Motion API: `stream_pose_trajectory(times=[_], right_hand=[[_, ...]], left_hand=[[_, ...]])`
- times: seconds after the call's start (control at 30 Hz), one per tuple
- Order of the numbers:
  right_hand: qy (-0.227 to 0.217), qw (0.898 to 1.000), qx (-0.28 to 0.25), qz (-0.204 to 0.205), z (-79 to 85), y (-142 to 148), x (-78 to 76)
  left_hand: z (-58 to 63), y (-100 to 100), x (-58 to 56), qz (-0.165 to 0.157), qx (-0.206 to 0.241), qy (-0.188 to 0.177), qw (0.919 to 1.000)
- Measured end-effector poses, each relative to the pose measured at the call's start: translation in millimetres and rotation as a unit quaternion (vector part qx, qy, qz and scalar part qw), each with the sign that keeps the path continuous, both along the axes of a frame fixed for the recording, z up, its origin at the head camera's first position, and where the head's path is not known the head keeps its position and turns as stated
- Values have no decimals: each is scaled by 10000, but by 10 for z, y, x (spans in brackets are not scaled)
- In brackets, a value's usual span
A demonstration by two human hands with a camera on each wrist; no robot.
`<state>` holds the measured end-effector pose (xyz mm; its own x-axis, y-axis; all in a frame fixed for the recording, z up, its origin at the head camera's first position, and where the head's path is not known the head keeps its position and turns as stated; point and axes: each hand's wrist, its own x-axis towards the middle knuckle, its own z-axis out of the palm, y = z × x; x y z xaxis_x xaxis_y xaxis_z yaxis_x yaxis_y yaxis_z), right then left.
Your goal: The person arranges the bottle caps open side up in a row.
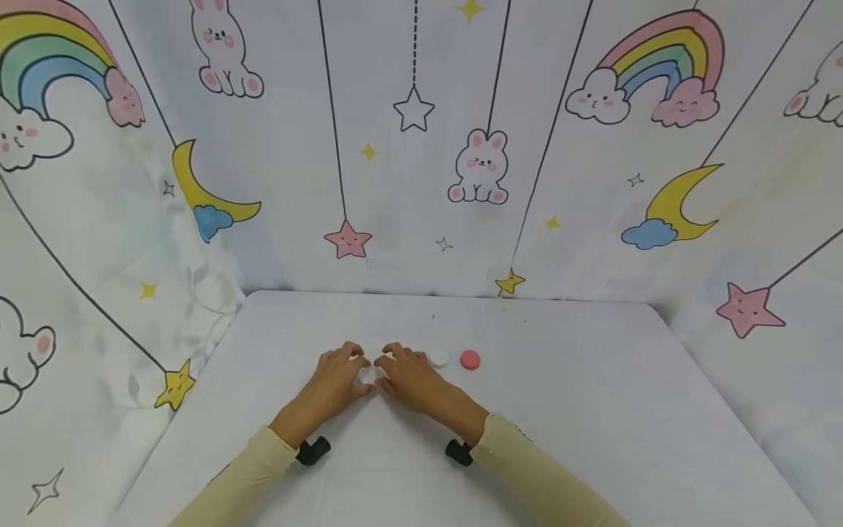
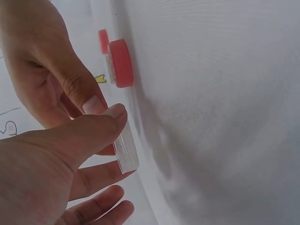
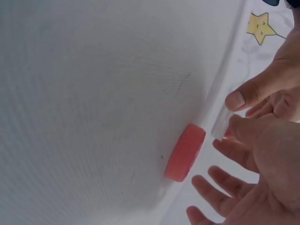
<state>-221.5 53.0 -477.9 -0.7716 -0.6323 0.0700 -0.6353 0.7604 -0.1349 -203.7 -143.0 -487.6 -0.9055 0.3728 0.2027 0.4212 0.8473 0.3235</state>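
My left hand and right hand meet a little left of the table's middle. Between them is a small clear plastic cap with fine ribs on its side. The left thumb and index finger pinch it at its rim. From the other side, the right thumb and fingers also grip it, as the right wrist view shows; the fingers cover much of the cap. Just right of my right hand lies a disc that looks white from above. Beside that is a red ribbed cap, flat on the table.
A white cloth covers the table. Behind it and at both sides hangs a white curtain printed with rabbits, stars, moons and rainbows. Dark wrist cameras sit under both wrists. In the left wrist view, two red caps stand one behind another.
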Motion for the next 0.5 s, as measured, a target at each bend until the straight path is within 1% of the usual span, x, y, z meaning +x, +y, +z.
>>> stream_pose_trajectory(times=[0.33, 0.5], right_hand=[[-84, 9999, -84, -37, -34, -1, -27], [-22, 10000, -72, -24, -65, -2, -43]], left_hand=[[-64, -9, -9, -57, -10, 88, 9999], [-77, -10, -12, -64, 14, 94, 9999]])
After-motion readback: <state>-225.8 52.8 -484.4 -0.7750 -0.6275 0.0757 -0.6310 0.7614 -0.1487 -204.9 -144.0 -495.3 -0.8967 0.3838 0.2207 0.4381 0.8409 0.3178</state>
